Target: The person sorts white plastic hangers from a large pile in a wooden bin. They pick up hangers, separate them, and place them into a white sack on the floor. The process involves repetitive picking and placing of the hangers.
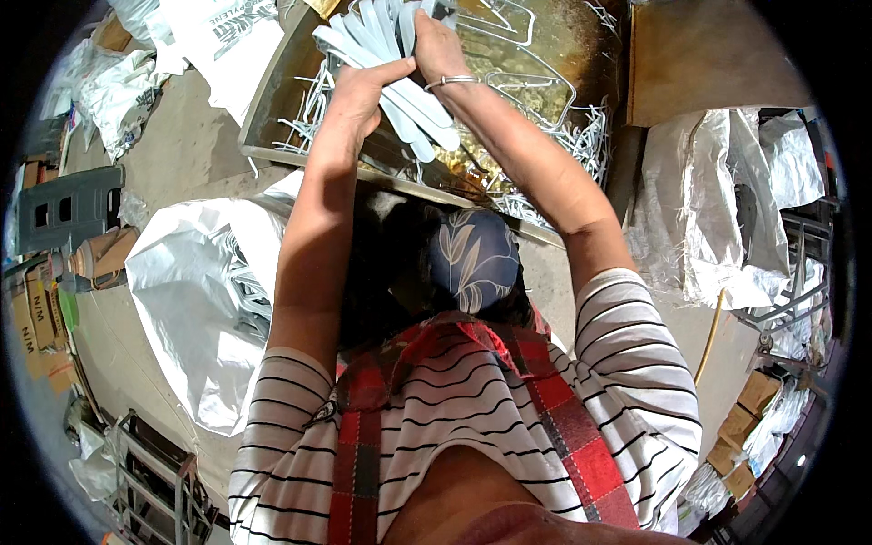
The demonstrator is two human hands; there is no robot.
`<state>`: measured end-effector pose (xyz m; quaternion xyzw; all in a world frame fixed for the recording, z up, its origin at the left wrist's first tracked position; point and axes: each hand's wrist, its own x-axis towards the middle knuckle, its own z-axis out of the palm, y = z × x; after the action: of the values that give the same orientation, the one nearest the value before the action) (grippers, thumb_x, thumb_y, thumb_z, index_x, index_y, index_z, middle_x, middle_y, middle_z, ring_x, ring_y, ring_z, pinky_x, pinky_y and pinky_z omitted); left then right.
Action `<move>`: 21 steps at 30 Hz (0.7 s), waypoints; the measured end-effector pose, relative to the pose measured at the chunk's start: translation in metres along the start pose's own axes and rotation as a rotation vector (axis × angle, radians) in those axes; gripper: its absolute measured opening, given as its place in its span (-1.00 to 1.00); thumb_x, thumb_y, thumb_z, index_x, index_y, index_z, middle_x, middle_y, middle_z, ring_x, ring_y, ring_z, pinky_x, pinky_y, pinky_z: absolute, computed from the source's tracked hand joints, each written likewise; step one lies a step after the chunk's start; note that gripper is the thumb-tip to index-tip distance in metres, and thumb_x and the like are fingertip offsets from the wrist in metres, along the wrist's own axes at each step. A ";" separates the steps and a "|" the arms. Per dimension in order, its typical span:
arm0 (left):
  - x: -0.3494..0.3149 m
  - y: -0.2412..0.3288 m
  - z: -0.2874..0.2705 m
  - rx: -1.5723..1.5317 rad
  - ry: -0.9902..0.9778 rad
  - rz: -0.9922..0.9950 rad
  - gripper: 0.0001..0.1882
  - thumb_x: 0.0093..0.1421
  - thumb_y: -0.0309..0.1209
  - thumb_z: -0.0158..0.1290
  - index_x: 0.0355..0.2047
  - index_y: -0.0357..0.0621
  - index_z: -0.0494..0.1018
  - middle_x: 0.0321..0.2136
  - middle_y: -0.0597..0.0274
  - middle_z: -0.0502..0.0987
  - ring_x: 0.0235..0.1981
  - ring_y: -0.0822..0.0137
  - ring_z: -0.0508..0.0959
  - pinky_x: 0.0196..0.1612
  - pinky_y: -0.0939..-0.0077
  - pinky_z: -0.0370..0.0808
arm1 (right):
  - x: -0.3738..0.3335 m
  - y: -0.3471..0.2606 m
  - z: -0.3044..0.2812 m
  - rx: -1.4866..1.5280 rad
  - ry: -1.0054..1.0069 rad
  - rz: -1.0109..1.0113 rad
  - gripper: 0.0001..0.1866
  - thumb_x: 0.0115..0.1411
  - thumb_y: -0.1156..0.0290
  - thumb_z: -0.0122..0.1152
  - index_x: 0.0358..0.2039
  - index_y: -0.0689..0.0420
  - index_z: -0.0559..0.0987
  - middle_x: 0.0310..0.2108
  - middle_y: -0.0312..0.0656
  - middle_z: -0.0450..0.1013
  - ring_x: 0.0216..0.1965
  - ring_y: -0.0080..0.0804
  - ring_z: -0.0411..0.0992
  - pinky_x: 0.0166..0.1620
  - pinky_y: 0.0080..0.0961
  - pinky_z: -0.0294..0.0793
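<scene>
Above a metal-edged work tray, my hands hold a fanned bundle of pale grey-blue plastic strips (413,109) with rounded ends. My left hand (359,98) is closed around the bundle's left side, its thumb stretched across toward the other hand. At the upper right of the bundle, my right hand (439,47), with a bracelet at the wrist, is closed on the strips. Its fingertips are partly hidden behind them. Under and beside the bundle, thin white plastic runner pieces (531,91) lie in the tray (263,109).
A white sack (186,300) holding similar grey pieces stands open at my left. To the right of the tray are a brown board (718,64) and white sacking (708,209). Cardboard boxes (740,418) lie at the lower right. A metal frame (154,472) stands lower left.
</scene>
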<state>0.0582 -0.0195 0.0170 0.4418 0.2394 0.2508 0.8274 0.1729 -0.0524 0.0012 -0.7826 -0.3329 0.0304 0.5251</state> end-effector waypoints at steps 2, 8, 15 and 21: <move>0.000 0.002 0.002 0.039 0.038 0.029 -0.80 0.00 -0.55 0.09 -0.35 -0.43 0.46 -0.42 0.04 0.53 -0.43 0.23 0.55 -0.37 0.48 0.51 | 0.010 0.007 -0.021 0.217 -0.428 0.299 -0.42 0.16 -0.03 -0.12 -0.30 0.35 0.49 -0.35 0.02 0.47 -0.28 -0.22 0.44 -0.18 -0.37 0.35; 0.008 0.022 -0.033 -0.175 0.039 0.016 -0.74 -0.04 -0.52 0.13 -0.35 -0.48 0.43 -0.46 -0.01 0.51 -0.48 0.23 0.54 -0.38 0.34 0.53 | 0.013 0.064 -0.097 0.147 -0.327 0.229 -0.12 0.01 -0.20 0.04 0.04 0.40 0.22 -0.12 0.03 0.35 -0.12 -0.18 0.35 -0.07 -0.33 0.35; 0.011 0.018 -0.047 -0.490 -0.281 0.176 -0.60 0.15 -0.35 -0.02 -0.01 -0.20 0.27 -0.41 0.24 0.43 -0.44 0.35 0.42 -0.23 0.41 0.42 | -0.054 0.054 -0.073 0.605 -0.648 0.673 0.08 -0.17 0.13 0.41 0.16 0.40 -0.06 -0.08 0.15 0.31 -0.27 -0.26 0.46 -0.35 -0.52 0.53; 0.019 0.018 -0.052 -0.610 0.098 0.262 -0.66 0.06 -0.41 0.12 -0.16 -0.26 0.38 -0.45 0.18 0.47 -0.48 0.31 0.48 -0.33 0.43 0.49 | -0.057 0.033 -0.088 0.050 -1.070 0.399 -0.48 0.00 -0.04 0.19 -0.47 0.29 0.51 -0.67 -0.17 0.47 -0.69 -0.57 0.38 -0.55 -0.57 0.37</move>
<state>0.0367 0.0333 0.0034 0.1883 0.1341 0.4362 0.8697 0.1800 -0.1621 -0.0041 -0.6934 -0.3974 0.5289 0.2857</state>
